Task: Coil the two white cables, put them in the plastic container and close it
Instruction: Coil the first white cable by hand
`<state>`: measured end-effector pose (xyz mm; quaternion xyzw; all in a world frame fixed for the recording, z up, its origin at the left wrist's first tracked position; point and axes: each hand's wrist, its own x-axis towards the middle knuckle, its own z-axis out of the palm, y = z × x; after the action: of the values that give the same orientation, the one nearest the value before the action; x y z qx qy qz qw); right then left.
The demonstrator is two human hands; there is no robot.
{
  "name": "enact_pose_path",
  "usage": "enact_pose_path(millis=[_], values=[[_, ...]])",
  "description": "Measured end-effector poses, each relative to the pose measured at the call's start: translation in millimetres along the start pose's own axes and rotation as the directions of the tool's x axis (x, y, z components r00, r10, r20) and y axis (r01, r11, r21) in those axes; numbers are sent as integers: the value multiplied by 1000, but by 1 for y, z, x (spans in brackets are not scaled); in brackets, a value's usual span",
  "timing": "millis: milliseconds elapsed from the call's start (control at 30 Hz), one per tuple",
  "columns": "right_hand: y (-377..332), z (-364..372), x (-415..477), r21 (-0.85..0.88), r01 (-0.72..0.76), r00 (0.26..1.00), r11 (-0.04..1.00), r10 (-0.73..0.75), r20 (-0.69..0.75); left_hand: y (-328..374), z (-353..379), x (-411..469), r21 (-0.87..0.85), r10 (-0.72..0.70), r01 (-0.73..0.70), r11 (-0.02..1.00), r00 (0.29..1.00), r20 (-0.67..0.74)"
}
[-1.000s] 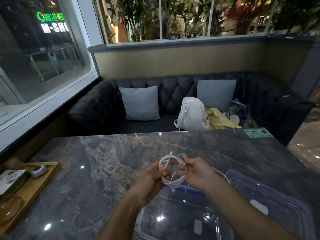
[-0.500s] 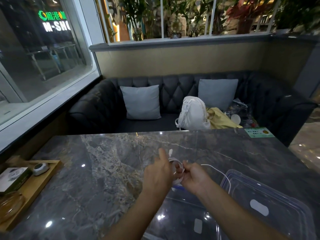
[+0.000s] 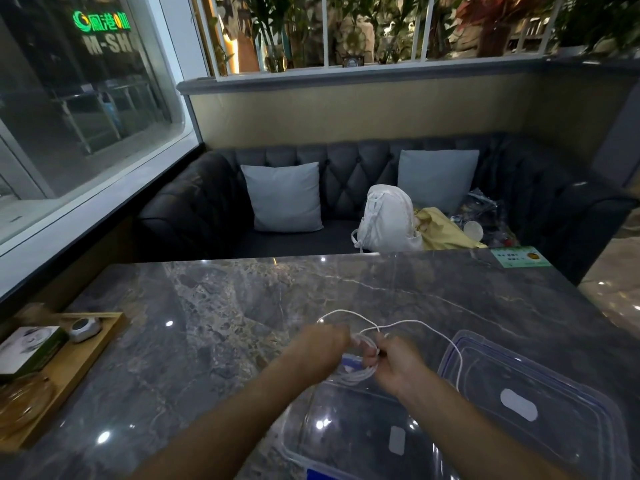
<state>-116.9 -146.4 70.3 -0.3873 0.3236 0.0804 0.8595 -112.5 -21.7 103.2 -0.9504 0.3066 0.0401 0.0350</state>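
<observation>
We find both hands raised above the near part of the tabletop, working one white cable. The right hand is closed, fingers pinched around a small bundle of loops that hangs just below and to the inner side of it. The left hand sits just beside it, fingers curled toward the same bundle; whether it grips the cable or only guides it we cannot tell, as the fingertips are hidden.

A loose length of the cable arcs away beyond both hands and trails round the outer side of the right hand toward the lid. The plastic container lies open directly beneath the hands, with the lid just beside it on the right. We see only one cable; the second is not in view.

We judge the cable light, thin and limp, with enough spring to let the loops slacken if the pinch eases. The sound place to hold is across the gathered loops, where all turns cross, not on a single strand. The free tail should be fed in by the left hand close to the bundle. The container looks light, clear and smooth, and may slide when pressed shut.
</observation>
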Motion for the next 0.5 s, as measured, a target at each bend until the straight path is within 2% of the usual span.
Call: enact_pose_path(millis=[67, 100, 167, 200, 233, 333, 367, 433, 500], values=[[-9, 4, -4, -28, 69, 997, 997, -68, 36, -3, 14, -3, -291, -142, 85, 953, 973, -180], [-14, 7, -6, -59, 111, 993, 992, -107, 56, 1, 22, -4, -476, -238, 98, 874, 940, -244], [-22, 12, -12, -109, 190, 979, 976, -180, 94, 13, 27, -5, -786, -446, 125, 605, 871, -205], [-24, 13, -14, -126, 222, 972, 967, -209, 103, 17, 28, -5, -872, -522, 132, 471, 839, -155], [-25, 13, -14, -138, 243, 967, 960, -230, 106, 20, 28, -4, -914, -577, 121, 388, 805, -138], [-19, 14, -17, -149, 240, 968, 959, -225, 113, 20, 20, -1, -967, -692, -4, 255, 698, -185], [-16, 14, -17, -143, 229, 970, 963, -213, 122, 19, 16, 0, -982, -726, -51, 180, 667, -168], [-12, 14, -16, -131, 221, 970, 967, -204, 132, 14, 10, 5, -992, -744, -87, -94, 668, 12], [-12, 13, -14, -130, 236, 967, 963, -221, 125, 7, 4, 7, -901, -595, -27, -434, 759, 264]])
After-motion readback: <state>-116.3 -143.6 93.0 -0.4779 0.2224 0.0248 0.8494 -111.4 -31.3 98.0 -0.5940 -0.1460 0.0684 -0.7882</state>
